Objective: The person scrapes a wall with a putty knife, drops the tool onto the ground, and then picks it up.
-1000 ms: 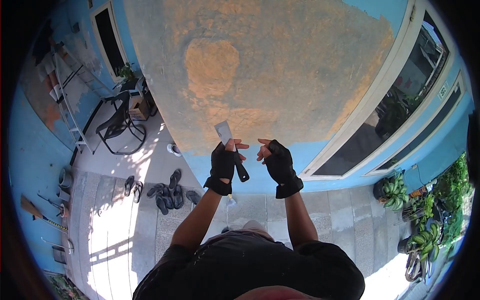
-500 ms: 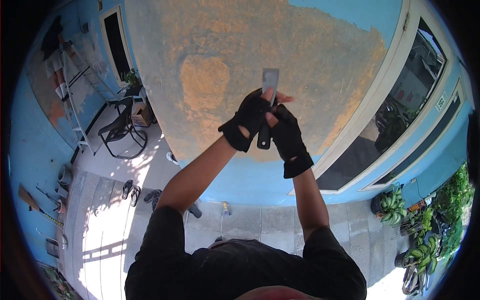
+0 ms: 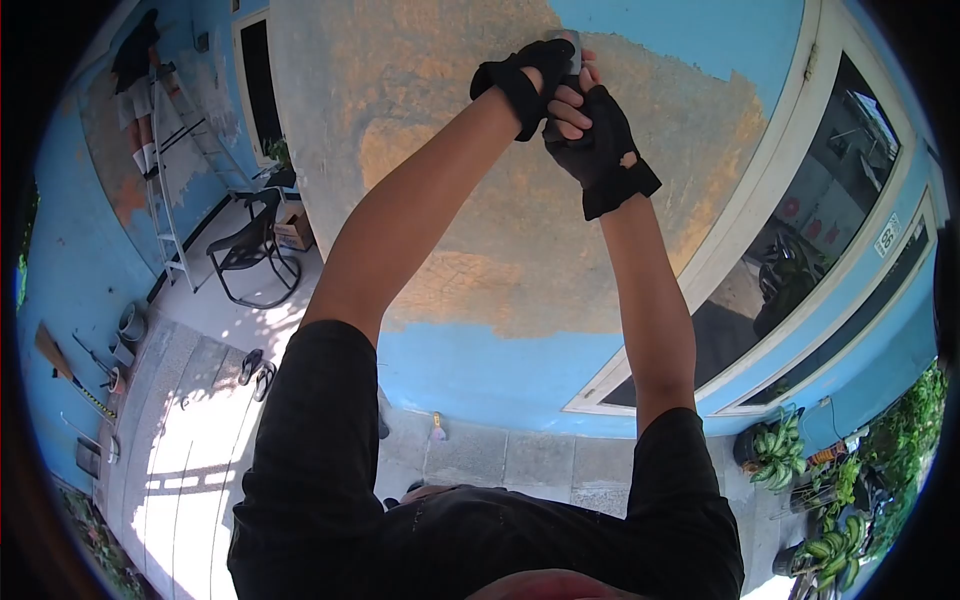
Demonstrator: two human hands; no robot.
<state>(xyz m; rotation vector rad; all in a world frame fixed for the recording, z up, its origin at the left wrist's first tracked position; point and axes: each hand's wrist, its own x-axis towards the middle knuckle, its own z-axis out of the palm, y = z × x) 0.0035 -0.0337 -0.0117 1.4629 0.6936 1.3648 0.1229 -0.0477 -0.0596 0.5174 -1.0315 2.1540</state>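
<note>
A scraper with a flat metal blade (image 3: 573, 52) is raised against the upper part of the wall; its handle is mostly hidden by my hands. My right hand (image 3: 592, 145), in a black fingerless glove, has its fingers curled around the handle. Higher up, my left hand (image 3: 528, 82), gloved the same way, grips the scraper near its blade, with some of its fingers hidden. Around both hands is a wall patch (image 3: 500, 220) of bare grey and orange plaster, bordered by blue paint (image 3: 660, 30).
To the right is a white-framed window (image 3: 790, 240), with potted plants (image 3: 780, 455) below. At the left, another person (image 3: 137, 85) stands on a ladder (image 3: 165, 200). A black chair (image 3: 250, 245), sandals (image 3: 257, 373) and a broom (image 3: 60, 360) are also on that side.
Both hands have moved up the wall with the scraper, and my arms are stretched further out. My right hand's fingers now wrap around the handle, which was hanging visible below before.
</note>
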